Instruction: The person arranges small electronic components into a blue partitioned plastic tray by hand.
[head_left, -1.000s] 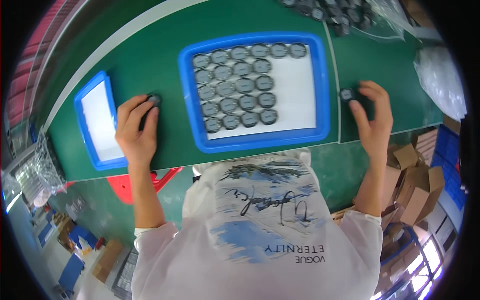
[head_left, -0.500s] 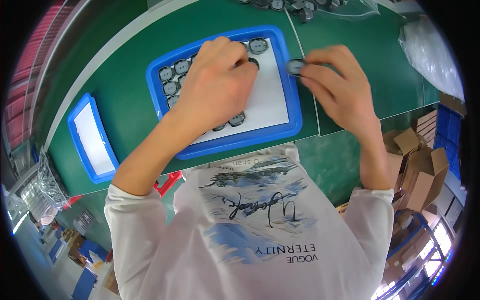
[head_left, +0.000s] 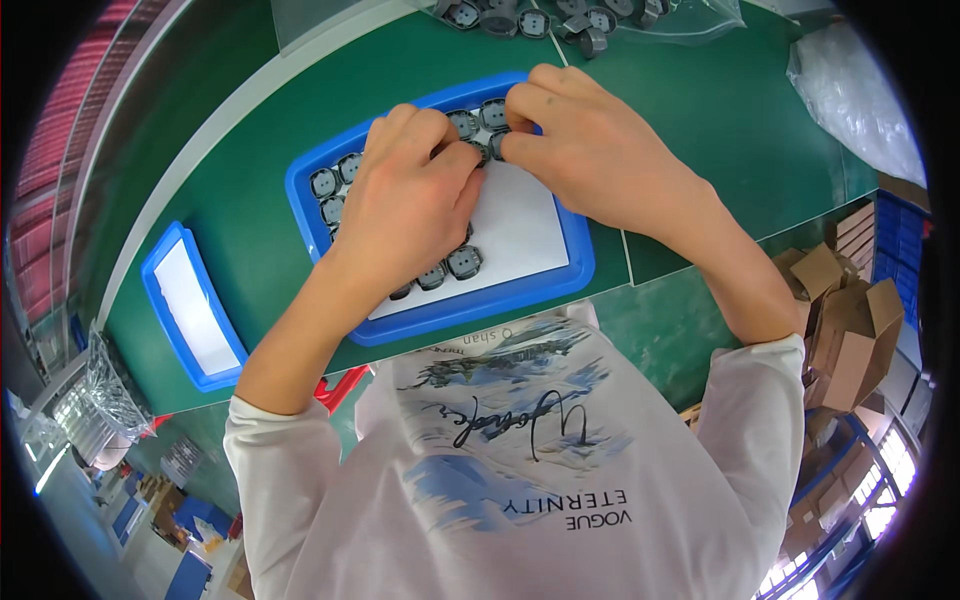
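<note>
Two blue rectangular plastic trays are lying on the green tabletop (head_left: 700, 120): one at centre (head_left: 560, 215), one at left (head_left: 165, 300). About nine small round grey parts (head_left: 465, 262) are showing in the centre tray; others are hiding under two hands. Several brown cardboard boxes (head_left: 850, 320) are sitting at right.
</note>
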